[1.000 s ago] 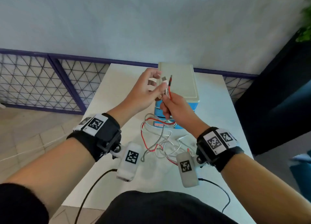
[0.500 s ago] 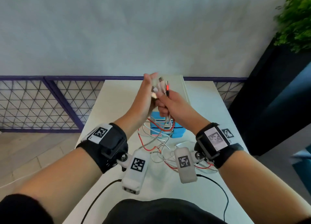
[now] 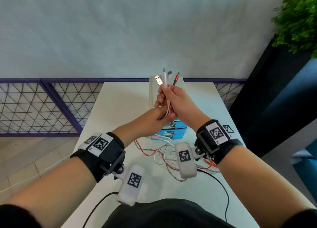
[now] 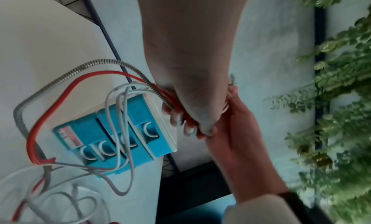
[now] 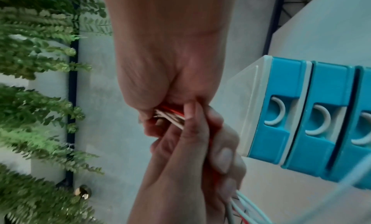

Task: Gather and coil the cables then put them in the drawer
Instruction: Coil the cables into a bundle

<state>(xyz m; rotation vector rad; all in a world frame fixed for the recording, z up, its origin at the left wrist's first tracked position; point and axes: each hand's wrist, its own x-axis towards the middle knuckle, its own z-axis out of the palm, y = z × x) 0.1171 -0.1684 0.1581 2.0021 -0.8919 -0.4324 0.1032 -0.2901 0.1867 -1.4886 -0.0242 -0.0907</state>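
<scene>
With the right hand (image 3: 176,106), grips in a closed fist a bundle of thin charging cables, red, white and braided grey (image 3: 169,102), just under their metal-tipped connector ends (image 3: 167,78). With the left hand (image 3: 152,118), curls fingers round the same bundle directly beneath, touching the right fist on its near-left side. Holds both well above the white rectangular tabletop (image 3: 120,104)

Points the gripped stretch upright, tilted slightly to the far side, connectors uppermost and fanned apart. Lets the rest hang down from under the left hand to a loose tangle of red, white and grey cable loops (image 3: 160,156), lying on the table near the body, between the two wrists. So runs the long axis from the hands downward and toward the near side

Leaves the small plastic drawer cabinet with cream top and bright blue fronts (image 3: 178,132) just beyond the tangle, below and behind the hands, its fronts with white crescent handles facing near and seemingly all pushed in

Judging by this: puts the left hand nearer the slack, so better placed to draw it up into loops while the right anchors the connector ends; would then need one hand freed to pull a drawer open

Farther out, shows a purple mesh railing (image 3: 51,99) at far left and a leafy green plant (image 3: 298,22) at far right
</scene>
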